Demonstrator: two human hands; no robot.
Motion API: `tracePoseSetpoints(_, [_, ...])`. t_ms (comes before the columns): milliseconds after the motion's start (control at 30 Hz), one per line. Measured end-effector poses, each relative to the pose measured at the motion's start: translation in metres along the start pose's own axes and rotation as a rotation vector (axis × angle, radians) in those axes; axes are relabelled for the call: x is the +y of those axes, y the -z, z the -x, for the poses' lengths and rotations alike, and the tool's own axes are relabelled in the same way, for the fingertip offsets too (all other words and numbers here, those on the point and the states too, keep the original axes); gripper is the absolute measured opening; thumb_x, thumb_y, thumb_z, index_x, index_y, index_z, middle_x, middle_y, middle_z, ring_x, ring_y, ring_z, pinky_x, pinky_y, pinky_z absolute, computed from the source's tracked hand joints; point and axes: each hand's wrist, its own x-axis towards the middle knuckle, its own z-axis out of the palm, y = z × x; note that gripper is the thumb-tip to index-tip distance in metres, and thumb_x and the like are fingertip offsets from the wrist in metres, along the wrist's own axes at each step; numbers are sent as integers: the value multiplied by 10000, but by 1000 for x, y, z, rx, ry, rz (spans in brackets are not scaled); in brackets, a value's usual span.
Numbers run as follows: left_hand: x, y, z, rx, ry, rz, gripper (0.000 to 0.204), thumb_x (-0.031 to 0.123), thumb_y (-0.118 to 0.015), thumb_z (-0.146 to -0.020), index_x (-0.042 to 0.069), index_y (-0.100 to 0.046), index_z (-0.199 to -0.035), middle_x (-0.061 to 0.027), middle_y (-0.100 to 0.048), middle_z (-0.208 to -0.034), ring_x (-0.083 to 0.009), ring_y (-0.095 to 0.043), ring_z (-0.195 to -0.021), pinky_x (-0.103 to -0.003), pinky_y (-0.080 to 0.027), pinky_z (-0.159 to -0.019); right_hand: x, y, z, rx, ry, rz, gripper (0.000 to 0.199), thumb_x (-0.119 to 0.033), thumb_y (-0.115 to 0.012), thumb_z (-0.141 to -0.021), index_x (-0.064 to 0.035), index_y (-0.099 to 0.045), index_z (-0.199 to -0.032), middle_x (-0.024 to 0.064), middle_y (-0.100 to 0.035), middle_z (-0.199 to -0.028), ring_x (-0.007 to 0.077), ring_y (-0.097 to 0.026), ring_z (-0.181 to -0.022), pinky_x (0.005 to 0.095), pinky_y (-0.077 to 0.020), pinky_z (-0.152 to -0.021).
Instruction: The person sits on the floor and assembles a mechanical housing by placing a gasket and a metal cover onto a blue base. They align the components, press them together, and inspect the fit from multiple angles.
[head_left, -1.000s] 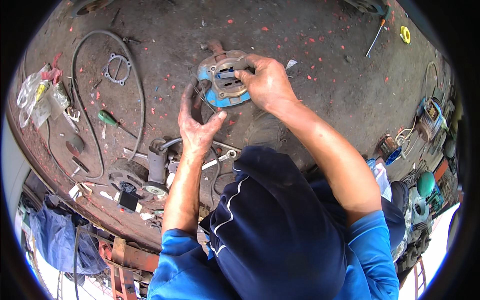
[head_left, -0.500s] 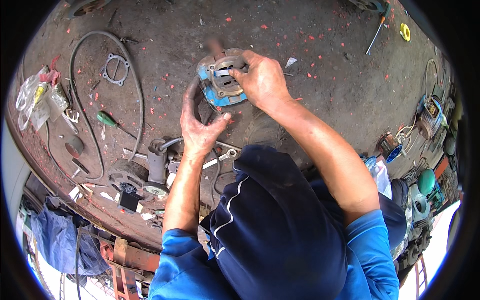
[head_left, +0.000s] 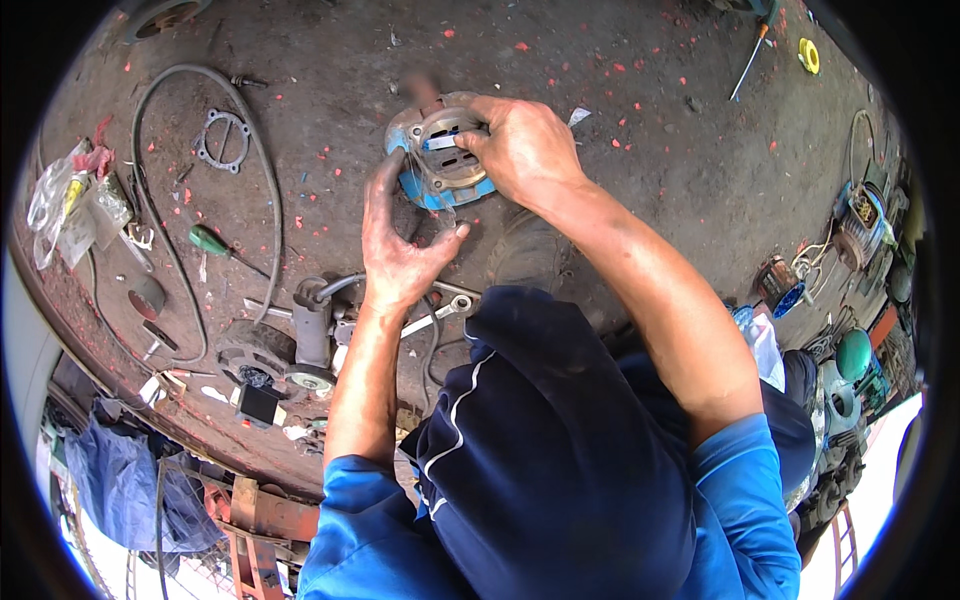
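A blue-painted cast metal housing (head_left: 409, 178) with a bare round, slotted metal face (head_left: 462, 172) lies on the ground in front of me. My right hand (head_left: 528, 150) reaches over its right side, thumb and fingers pinching a thin pale metal strip (head_left: 440, 143) against the slotted face. At the housing's left edge is my left hand (head_left: 400, 240); its fingers rest along the side while the thumb stands wide apart, below the housing. Thread-like clear shreds seem to hang off the lower edge. The fingertips of my right hand are partly hidden.
Left of the housing lie a looped hose (head_left: 276, 190), a ring gasket (head_left: 222, 140) and a green-handled screwdriver (head_left: 208, 239). Nearer me are an angle grinder (head_left: 313, 330) and a wrench (head_left: 440, 313). An orange-handled screwdriver (head_left: 748, 64) and yellow tape roll (head_left: 809, 57) lie far right.
The view has shifted slightly. My right hand has moved a little against the slotted face, still pinching the strip; my left hand stays beside the housing with the thumb spread.
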Motion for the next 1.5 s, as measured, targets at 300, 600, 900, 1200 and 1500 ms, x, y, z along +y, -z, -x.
tracePoseSetpoints(300, [-1,1,-2,-19,-48,-141,996,102,-890,-665,23,-435,-1547,-166,-520,-1503,-301,-509,-1401,-453,-404,-1196,0,-8,5,116,91,189,251,-256,-718,-926,-166,-737,-1159,146,-701,-1059,363,-721,-972,492,-588,-823])
tracePoseSetpoints(600, [2,0,-3,-23,-38,-129,1005,138,-904,-657,36,-445,-1546,-163,-530,-1490,-305,-508,-1400,-457,-407,-1192,0,-15,7,126,112,219,210,-231,-713,-916,-126,-732,-1097,176,-661,-1086,375,-721,-962,500,-597,-817])
tracePoseSetpoints(900, [3,3,-10,-26,-280,-410,985,161,-921,-616,45,-487,-1492,-204,-549,-1434,-387,-511,-1366,-498,-411,-1161,32,-15,24,300,109,107,316,-212,-779,-871,-30,-665,-1102,196,-632,-1085,393,-655,-1057,516,-568,-874])
tracePoseSetpoints(1200, [9,-6,-22,-101,-317,-552,997,197,-943,-607,79,-495,-1489,-192,-531,-1461,-413,-444,-1415,-542,-382,-1173,23,-13,16,211,-78,15,459,-224,-833,-841,20,-608,-1157,231,-610,-1202,408,-597,-1179,507,-538,-966])
tracePoseSetpoints(1500, [9,-7,-20,-110,-300,-563,1003,196,-926,-601,58,-486,-1492,-228,-505,-1485,-421,-428,-1433,-535,-376,-1182,22,-16,10,252,-144,-68,510,-273,-854,-806,11,-581,-1131,237,-640,-1152,428,-636,-1131,505,-543,-942])
